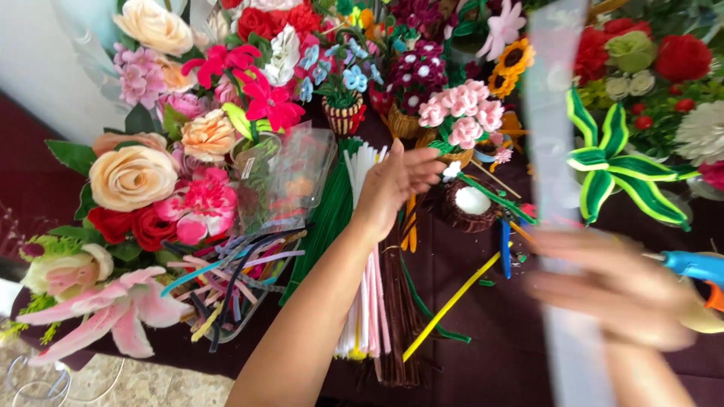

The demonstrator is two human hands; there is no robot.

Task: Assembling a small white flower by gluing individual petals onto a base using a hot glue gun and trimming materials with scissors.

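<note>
Bundled pipe cleaners (367, 301) are laid lengthwise up the frame's centre on the table (483, 332); the left hand (392, 185), fingers spread and empty, is placed over their upper ends. The blurred right hand (615, 290), lower right, is seen further off; its grip cannot be judged.

Those bundled stems (360, 301) under your left hand (392, 185) look like fuzzy, matt chenille, and the striped green leaf shape (615, 169) has the same furry nap. The bag (290, 177) is clear glossy plastic, the blue handle (694, 265) by your blurred right hand (615, 286) smooth plastic. The peach rose (132, 177) reads as soft matt fabric, and the tablecloth (483, 354) as dull dark cloth.
</note>
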